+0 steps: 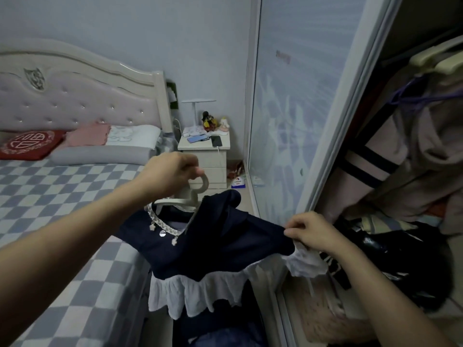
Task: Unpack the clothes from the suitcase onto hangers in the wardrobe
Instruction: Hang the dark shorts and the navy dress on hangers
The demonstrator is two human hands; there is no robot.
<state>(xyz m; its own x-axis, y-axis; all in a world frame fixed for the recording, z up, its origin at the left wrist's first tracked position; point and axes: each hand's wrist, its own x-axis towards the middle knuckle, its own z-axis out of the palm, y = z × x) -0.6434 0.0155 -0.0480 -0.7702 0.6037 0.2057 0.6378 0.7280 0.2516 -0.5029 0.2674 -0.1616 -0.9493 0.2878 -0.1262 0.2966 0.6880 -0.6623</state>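
My left hand [169, 172] grips the hook of a cream plastic hanger [191, 192], held up between the bed and the wardrobe. A navy top [213, 241] with a white ruffled hem and a beaded star collar hangs on the hanger, spread out sideways. My right hand [309, 230] pinches the top's right edge near the white ruffle. Below the garment lies dark clothing [220, 329], dimly lit; the suitcase itself cannot be made out. The open wardrobe [413, 151] on the right holds hanging clothes.
A bed with a checked blue-and-white cover [75, 221] fills the left. A white nightstand [204, 159] with a lamp and phones stands at the back. The wardrobe's sliding door [295, 108] stands beside my right hand. Piled clothes and a black glossy bag [390, 256] lie in the wardrobe bottom.
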